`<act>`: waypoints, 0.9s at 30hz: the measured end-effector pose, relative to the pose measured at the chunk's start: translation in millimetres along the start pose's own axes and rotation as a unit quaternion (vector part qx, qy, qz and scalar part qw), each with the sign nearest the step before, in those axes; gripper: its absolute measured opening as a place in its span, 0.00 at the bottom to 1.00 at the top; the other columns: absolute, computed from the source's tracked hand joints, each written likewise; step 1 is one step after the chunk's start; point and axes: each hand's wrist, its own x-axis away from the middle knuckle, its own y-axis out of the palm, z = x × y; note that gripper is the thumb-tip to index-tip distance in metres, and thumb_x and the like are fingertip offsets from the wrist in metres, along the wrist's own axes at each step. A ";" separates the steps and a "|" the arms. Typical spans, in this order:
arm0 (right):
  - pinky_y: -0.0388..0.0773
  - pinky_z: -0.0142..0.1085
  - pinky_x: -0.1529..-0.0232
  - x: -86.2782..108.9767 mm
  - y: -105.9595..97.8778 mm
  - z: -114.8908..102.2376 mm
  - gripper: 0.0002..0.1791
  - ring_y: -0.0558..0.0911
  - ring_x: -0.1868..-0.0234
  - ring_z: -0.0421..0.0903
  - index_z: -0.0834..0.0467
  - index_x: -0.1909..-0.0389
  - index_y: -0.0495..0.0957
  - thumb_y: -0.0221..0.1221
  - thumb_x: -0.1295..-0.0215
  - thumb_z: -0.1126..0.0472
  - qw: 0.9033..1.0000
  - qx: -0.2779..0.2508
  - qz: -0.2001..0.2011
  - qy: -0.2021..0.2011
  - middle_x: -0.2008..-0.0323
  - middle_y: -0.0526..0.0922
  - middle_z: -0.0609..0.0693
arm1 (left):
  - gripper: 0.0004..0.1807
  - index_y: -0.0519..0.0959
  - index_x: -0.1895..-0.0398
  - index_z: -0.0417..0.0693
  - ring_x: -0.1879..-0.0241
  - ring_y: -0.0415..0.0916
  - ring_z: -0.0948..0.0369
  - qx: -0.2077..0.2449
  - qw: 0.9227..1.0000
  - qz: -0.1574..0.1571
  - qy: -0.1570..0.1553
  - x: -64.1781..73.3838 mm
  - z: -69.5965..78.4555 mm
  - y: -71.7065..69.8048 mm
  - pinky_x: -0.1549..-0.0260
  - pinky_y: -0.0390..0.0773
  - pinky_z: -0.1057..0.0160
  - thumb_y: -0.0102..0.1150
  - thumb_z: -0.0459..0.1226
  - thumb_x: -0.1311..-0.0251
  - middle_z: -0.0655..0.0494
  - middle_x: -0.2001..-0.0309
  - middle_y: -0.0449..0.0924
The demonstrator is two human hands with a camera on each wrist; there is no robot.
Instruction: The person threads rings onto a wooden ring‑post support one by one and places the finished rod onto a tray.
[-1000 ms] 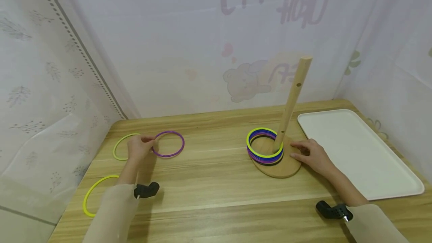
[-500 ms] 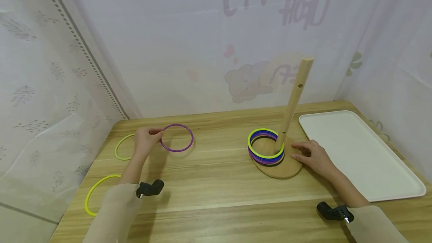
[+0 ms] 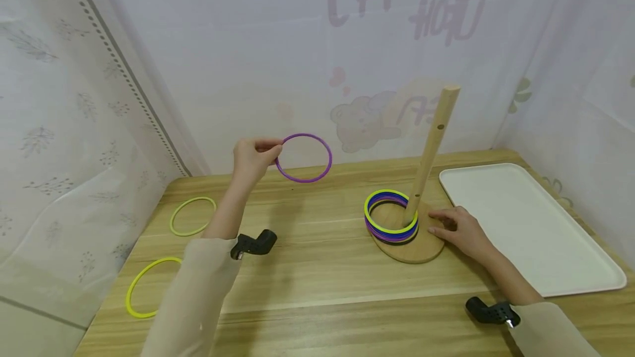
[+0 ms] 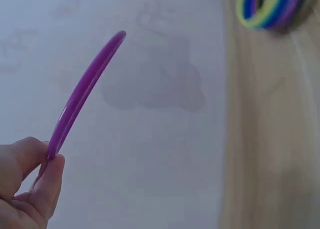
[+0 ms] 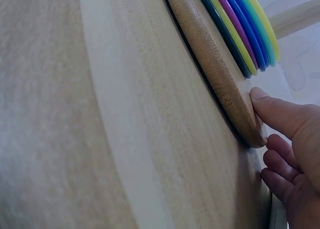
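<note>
My left hand (image 3: 252, 160) pinches a purple ring (image 3: 327, 167) between thumb and fingers, holding it in the air above the back of the table. In the left wrist view the purple ring (image 4: 85, 89) appears nearly edge-on. My right hand (image 3: 461, 230) rests at the right rim of a round wooden base (image 3: 421, 249); its thumb (image 5: 277, 111) touches the rim. A tall wooden post (image 3: 430, 153) rises from that base. Several stacked rings (image 3: 392, 230), yellow-green on top, then blue, purple and black, lie around the post's foot, off to its left.
A light green ring (image 3: 175, 215) and a yellow ring (image 3: 130, 293) lie on the left of the wooden table (image 3: 307, 269), the yellow one partly behind my left sleeve. At the right is a white tray (image 3: 536, 219). Patterned curtains (image 3: 278, 59) close off the back and sides.
My left hand has lifted the purple ring off the table and carried it up and to the right. The light green ring has come into full view. My right hand stays put.
</note>
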 end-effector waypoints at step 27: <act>0.70 0.42 0.63 6.1 2.9 -2.0 0.20 0.71 0.64 0.49 0.64 0.53 0.79 0.65 0.44 0.57 1.000 0.004 -0.004 0.006 0.66 0.73 0.54 | 0.08 0.83 0.63 0.37 0.71 0.80 0.59 0.148 0.980 -0.110 0.081 5.6 132.2 119.5 0.69 0.79 0.68 0.62 0.30 0.46 0.47 0.68 0.82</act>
